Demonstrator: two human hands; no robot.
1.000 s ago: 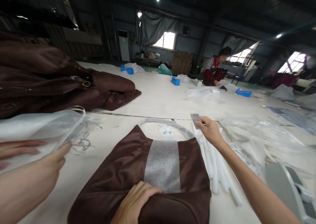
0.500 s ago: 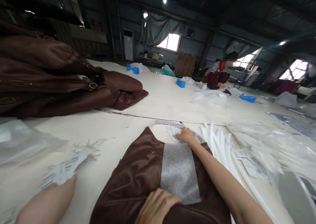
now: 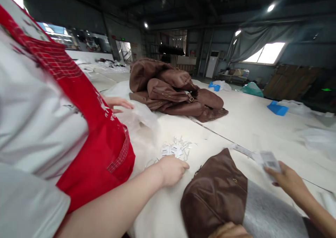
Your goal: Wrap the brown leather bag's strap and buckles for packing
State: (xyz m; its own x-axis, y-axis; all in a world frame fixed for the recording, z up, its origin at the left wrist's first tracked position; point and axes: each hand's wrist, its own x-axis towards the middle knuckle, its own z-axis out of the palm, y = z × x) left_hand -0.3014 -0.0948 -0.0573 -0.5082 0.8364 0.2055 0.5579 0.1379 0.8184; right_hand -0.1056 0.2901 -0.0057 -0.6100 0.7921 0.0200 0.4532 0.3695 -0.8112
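A brown leather handbag (image 3: 214,189) lies before me, with a grey sheet (image 3: 270,210) over its middle. At the bottom edge, my left hand (image 3: 231,231) has its fingers curled on the bag; the rest of it is cut off. My right hand (image 3: 287,177) pinches a white hang tag (image 3: 270,162), slightly blurred, above the bag's far right side, near its pale wrapped strap (image 3: 241,149). Left of the bag, a co-worker's hand (image 3: 173,170) is by a heap of white tags with strings (image 3: 175,150).
A co-worker in a red apron (image 3: 105,150) stands close on my left, the other hand (image 3: 119,103) by clear plastic bags (image 3: 143,121). Brown handbags are piled (image 3: 170,87) further back. Blue holders (image 3: 277,108) and plastic wrap stand across the table.
My view has swung left, bringing the co-worker into sight. My right hand has lifted from the bag's strap with a tag. The co-worker's hand no longer holds the tag bundle up.
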